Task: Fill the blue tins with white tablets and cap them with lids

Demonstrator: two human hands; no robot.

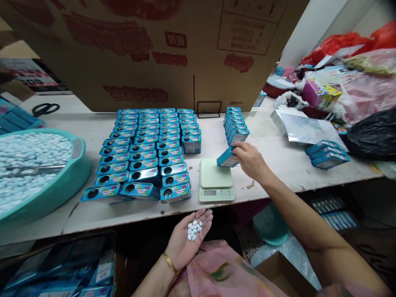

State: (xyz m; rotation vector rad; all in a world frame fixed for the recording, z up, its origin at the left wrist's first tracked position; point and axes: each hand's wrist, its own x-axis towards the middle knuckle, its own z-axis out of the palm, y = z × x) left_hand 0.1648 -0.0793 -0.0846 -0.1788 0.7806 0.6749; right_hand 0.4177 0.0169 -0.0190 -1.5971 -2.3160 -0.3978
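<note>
My left hand (pixel 191 235) is palm up below the table's front edge, cupped under several small pale candies (pixel 194 229). In my right hand (pixel 247 159) is a blue tin (pixel 227 158), tilted at the right rear of a pale green scale (pixel 216 177); whether it touches the scale I cannot tell. Left of the scale, rows of blue tins (pixel 144 152) stand with dark round openings on top. A shorter row of tins (pixel 235 123) stands behind my right hand. At the far left a teal basin (pixel 78 165) holds many pale candies and a metal scoop (pixel 34 169).
A large cardboard box (pixel 173 49) rises behind the tins. Black scissors (pixel 45 109) lie at the back left. On the right are several tins (pixel 328 154), papers (pixel 309 130) and a black bag (pixel 374 134). Below the table stand a teal bucket (pixel 271 225) and an open carton (pixel 284 274).
</note>
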